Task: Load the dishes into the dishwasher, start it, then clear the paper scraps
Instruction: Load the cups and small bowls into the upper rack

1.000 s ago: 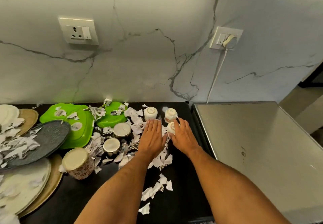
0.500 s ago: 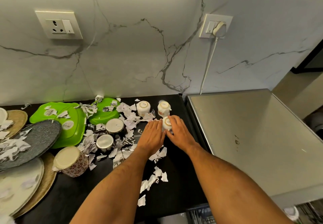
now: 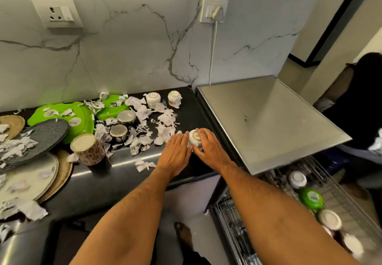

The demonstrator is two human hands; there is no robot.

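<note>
A small white cup sits upside down on the black tabletop, in the middle of the frame. The left hand and right hand wrap their fingers around it. This looks like the loading step. Next it should go into the dishwasher rack at the lower right

The dark surface runs along the marble wall and is strewn with paper scraps. At its left lie overlapping plates, a grey one and green ones. Near the middle stand a patterned cup and two steel cups, all upside down. Two small white cups sit inverted by the wall; a third stands near the right edge.
</note>
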